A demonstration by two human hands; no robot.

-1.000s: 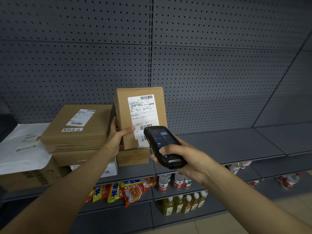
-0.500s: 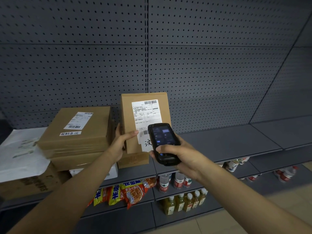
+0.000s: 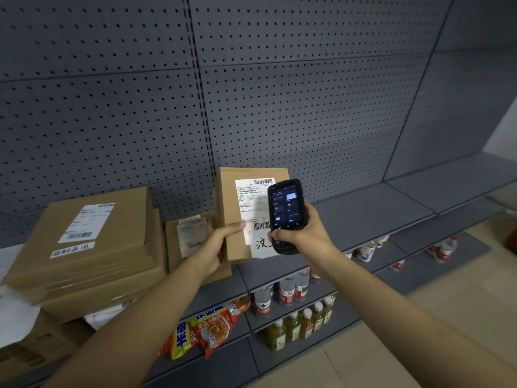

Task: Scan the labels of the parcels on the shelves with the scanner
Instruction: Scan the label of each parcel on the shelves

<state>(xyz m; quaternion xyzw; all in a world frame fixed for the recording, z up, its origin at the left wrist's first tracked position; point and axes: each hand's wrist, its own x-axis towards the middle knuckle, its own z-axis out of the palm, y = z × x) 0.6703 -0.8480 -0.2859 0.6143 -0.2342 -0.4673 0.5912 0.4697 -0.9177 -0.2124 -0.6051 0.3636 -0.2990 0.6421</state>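
Since a second ago the scanner (image 3: 284, 216) has come up from below the lower barcode to stand nearly upright against the right half of the label (image 3: 255, 217), its lit screen facing the wearer; the held parcel (image 3: 237, 208) has moved right with it, exposing a smaller box (image 3: 190, 242) behind that was largely hidden before. Judgement: the reading of this label is in hand or just completed; no on-screen confirmation is legible, so completion cannot be stated.

Left hand (image 3: 221, 246): thumb laid across the parcel's front at the label's lower left edge, fingers curled round the left side and back; it grips the parcel upright above the shelf (image 3: 372, 211). Right hand (image 3: 303, 236): fingers wrapped round the scanner's lower body, thumb on the lower front near the keys; whether a key is pressed cannot be told.

The stacked parcels (image 3: 92, 247) lie on the shelf to the left, labels upward, untouched.
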